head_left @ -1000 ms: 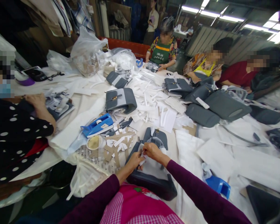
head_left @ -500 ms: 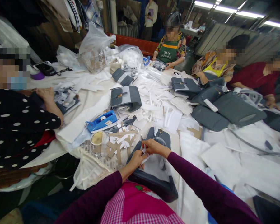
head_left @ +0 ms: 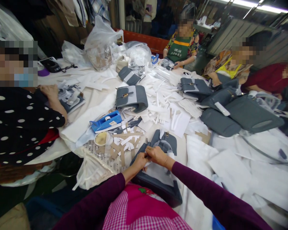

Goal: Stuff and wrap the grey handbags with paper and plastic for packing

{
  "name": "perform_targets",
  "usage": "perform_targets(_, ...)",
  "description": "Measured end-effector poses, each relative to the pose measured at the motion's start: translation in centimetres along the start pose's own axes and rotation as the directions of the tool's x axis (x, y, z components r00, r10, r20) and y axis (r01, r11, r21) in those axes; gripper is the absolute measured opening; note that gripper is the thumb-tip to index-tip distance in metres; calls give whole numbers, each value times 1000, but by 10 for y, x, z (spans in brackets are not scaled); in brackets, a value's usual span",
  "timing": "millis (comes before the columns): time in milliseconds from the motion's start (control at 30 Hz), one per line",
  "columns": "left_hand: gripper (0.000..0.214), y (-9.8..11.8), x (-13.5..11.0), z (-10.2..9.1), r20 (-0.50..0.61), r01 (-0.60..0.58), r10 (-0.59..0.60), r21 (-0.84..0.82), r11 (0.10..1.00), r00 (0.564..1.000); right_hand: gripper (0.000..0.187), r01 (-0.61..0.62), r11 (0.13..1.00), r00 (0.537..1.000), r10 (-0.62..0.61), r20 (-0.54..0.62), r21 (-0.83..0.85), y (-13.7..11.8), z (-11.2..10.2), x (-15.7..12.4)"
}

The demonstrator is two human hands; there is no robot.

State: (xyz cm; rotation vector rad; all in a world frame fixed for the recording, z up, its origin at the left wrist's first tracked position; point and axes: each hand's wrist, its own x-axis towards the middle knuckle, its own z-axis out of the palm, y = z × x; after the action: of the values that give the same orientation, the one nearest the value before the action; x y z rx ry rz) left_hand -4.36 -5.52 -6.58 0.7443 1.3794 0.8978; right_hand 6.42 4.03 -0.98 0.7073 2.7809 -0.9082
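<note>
A dark grey bag (head_left: 156,183) lies in front of me at the table's near edge, its light-coloured panel facing up. Over its left side my two hands meet, fingertips touching. My left hand (head_left: 140,162) is closed in a pinch, with part of a white slip (head_left: 147,164) showing beneath its fingers. Curled from the right, my right hand (head_left: 157,156) also pinches; what sits between its fingertips is hidden. Beyond my hands are the bag's flap with a gold-coloured clasp (head_left: 166,134) and clear plastic wrapping (head_left: 166,146).
Left of the bag are cardboard and paper strips (head_left: 124,143), a round tub (head_left: 101,138) and a blue tape dispenser (head_left: 107,120). Another grey bag (head_left: 132,97) stands farther back. More bags (head_left: 252,111) are piled right. Co-workers sit around the table; one in polka dots (head_left: 21,124) is at left.
My hands have drawn closer together, and the white slip that showed between them is now mostly covered. The camera view has shifted slightly. The bag stays in place.
</note>
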Motion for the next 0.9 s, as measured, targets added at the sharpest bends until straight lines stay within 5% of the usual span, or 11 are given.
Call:
perform_targets(400,18,10,-12,-2,66,34,-26,-125,992,997,30,151,985,966,-166,-198,-89,11,18,-53)
perform_targets(733,29,19,-15,0,96,9,5,-143,990,995,53,120,989,952,-90,-291,85,10,24,-65)
perform_targets(833,32,22,-13,0,82,-5,11,-70,998,997,54,91,950,861,76,-504,299,7,22,-86)
perform_targets(900,35,22,-13,1,78,-10,12,-20,1000,997,46,51,890,717,284,-637,454,10,21,-116)
